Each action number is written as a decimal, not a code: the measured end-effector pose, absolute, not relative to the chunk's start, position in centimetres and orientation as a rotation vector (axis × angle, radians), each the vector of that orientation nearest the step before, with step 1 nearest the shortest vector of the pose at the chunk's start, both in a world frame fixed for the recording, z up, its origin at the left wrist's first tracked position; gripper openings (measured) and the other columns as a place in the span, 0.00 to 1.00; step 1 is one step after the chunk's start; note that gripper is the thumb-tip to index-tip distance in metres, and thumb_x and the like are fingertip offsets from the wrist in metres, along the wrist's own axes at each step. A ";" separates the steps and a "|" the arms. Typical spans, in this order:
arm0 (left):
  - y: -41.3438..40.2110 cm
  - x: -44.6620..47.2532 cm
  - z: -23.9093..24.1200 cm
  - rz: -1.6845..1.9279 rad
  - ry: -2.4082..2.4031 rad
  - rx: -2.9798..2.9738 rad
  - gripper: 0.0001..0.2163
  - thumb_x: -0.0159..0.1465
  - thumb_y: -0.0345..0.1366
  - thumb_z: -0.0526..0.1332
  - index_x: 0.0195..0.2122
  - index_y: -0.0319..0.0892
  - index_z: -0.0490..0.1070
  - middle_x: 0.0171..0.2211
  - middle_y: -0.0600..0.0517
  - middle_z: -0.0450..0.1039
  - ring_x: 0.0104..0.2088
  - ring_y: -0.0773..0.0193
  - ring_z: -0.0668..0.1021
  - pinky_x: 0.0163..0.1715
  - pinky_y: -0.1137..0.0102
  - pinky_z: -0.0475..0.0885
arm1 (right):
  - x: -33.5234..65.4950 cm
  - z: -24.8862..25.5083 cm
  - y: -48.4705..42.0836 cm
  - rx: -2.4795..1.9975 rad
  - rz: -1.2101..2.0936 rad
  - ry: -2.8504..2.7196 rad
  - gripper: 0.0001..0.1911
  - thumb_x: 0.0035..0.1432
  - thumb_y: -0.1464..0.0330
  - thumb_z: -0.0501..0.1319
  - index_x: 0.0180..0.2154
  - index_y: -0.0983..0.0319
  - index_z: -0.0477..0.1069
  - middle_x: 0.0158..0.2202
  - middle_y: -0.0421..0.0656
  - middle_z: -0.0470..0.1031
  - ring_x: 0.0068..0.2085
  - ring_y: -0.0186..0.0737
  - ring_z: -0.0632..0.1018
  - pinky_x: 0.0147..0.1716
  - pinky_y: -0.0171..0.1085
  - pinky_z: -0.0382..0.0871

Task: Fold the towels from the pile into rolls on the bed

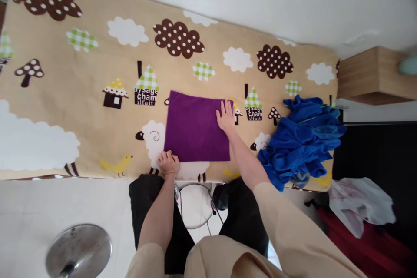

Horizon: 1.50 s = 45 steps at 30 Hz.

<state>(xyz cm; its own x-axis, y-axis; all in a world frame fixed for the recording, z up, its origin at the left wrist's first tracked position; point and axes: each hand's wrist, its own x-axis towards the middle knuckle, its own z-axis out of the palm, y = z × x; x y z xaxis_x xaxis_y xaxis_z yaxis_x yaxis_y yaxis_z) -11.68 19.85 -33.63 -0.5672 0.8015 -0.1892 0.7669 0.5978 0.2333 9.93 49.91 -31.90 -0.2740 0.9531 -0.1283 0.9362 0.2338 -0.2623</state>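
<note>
A purple cloth [198,128] lies flat and roughly rectangular on a beige patterned cover [124,117]. At its near left corner is my left hand [168,163], fingers curled in against the edge and closed on the cloth. My right hand [226,116] rests palm down over the far right corner, with its fingers stretched out. A crumpled heap of blue fabric [301,139] sits to the right of my right forearm.
A white wall [260,0] runs behind the covered surface. To the right are a wooden box [365,74] and, lower, a white plastic bag [361,202] on dark red fabric [361,243]. A round metal base [80,249] stands on the floor at lower left.
</note>
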 end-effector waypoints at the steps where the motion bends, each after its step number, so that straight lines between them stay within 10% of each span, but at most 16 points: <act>1: 19.8 -11.7 -33.6 0.177 2.557 1.287 0.12 0.66 0.34 0.54 0.43 0.37 0.75 0.42 0.38 0.72 0.45 0.44 0.71 0.48 0.53 0.61 | 9.7 -31.5 50.2 -1.873 0.459 -2.410 0.34 0.74 0.59 0.42 0.75 0.67 0.46 0.77 0.51 0.42 0.77 0.49 0.42 0.73 0.61 0.32; 7: 19.8 -11.7 -33.6 0.181 2.560 1.311 0.13 0.66 0.34 0.54 0.43 0.37 0.76 0.41 0.37 0.72 0.45 0.44 0.71 0.48 0.53 0.61 | 10.9 -26.0 42.1 -1.521 0.722 -2.537 0.30 0.73 0.59 0.50 0.71 0.63 0.60 0.77 0.49 0.42 0.77 0.51 0.44 0.74 0.60 0.39; 13: 19.8 -11.8 -33.7 0.225 2.546 1.256 0.13 0.65 0.34 0.54 0.44 0.37 0.75 0.42 0.37 0.71 0.47 0.43 0.71 0.49 0.52 0.61 | 15.8 -24.2 33.2 -1.420 1.243 -2.440 0.17 0.70 0.63 0.57 0.54 0.58 0.78 0.64 0.50 0.73 0.67 0.50 0.70 0.68 0.57 0.62; 29: 19.8 -11.7 -33.7 0.182 2.507 1.197 0.13 0.65 0.34 0.54 0.45 0.38 0.75 0.43 0.36 0.71 0.48 0.41 0.70 0.50 0.49 0.61 | 2.9 -30.6 43.5 -1.808 0.805 -2.235 0.12 0.68 0.66 0.53 0.41 0.60 0.76 0.37 0.46 0.76 0.42 0.45 0.74 0.47 0.42 0.70; 37: 19.9 -11.8 -33.6 0.156 2.538 1.234 0.12 0.65 0.34 0.53 0.44 0.38 0.74 0.42 0.37 0.71 0.47 0.42 0.70 0.50 0.51 0.61 | 6.5 -31.7 32.6 -1.669 0.645 -2.190 0.24 0.72 0.68 0.45 0.61 0.60 0.71 0.66 0.49 0.68 0.69 0.45 0.65 0.69 0.52 0.58; 45: 20.6 -11.5 -32.2 0.181 2.531 1.220 0.12 0.66 0.33 0.53 0.44 0.37 0.74 0.45 0.36 0.71 0.50 0.42 0.70 0.52 0.51 0.61 | 16.6 -31.3 24.1 -1.678 0.731 -2.203 0.26 0.63 0.62 0.58 0.60 0.60 0.74 0.65 0.51 0.71 0.69 0.52 0.68 0.70 0.58 0.59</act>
<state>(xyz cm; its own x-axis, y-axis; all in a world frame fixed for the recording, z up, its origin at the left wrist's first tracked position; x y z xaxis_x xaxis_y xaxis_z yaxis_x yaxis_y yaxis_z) -11.53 20.55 -32.23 -0.5820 0.7789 -0.2335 0.7377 0.6266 0.2513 16.57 24.10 -31.34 -0.2883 0.9540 -0.0821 0.8140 0.1991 -0.5457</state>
